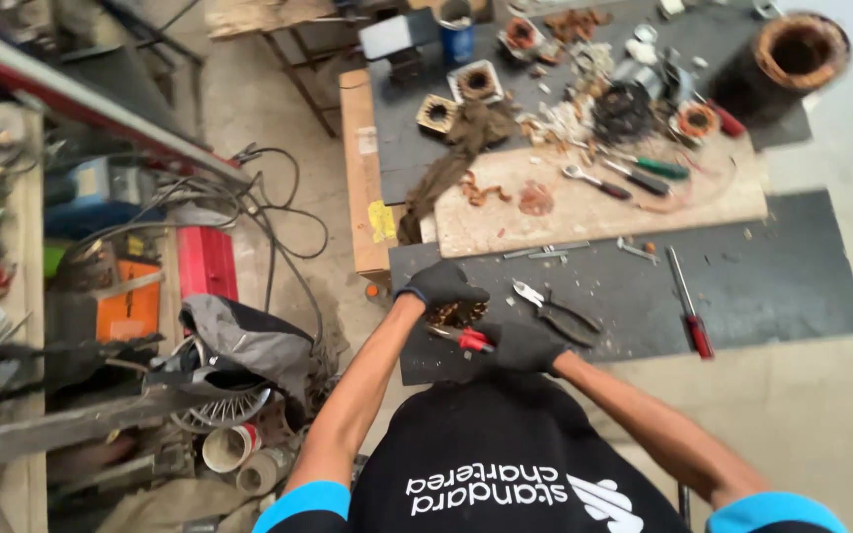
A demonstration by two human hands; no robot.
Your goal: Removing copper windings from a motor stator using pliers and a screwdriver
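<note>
Both my hands wear black gloves and meet over the near edge of a dark mat [772,286]. My left hand [441,284] grips a small copper-wound coil piece [456,315]. My right hand [525,345] is closed on a red-handled tool [468,339] whose tip points at the coil. Black pliers [557,314] lie on the mat just right of my hands. A red-handled screwdriver [689,304] lies farther right.
A wooden board [594,212] beyond holds a wrench [594,182], a green-handled screwdriver [659,166], copper scraps and a brown rag [451,158]. Square motor cores [476,81] and a large rusty cylinder [792,54] sit at the back. Cables, boxes and cluttered shelves fill the left.
</note>
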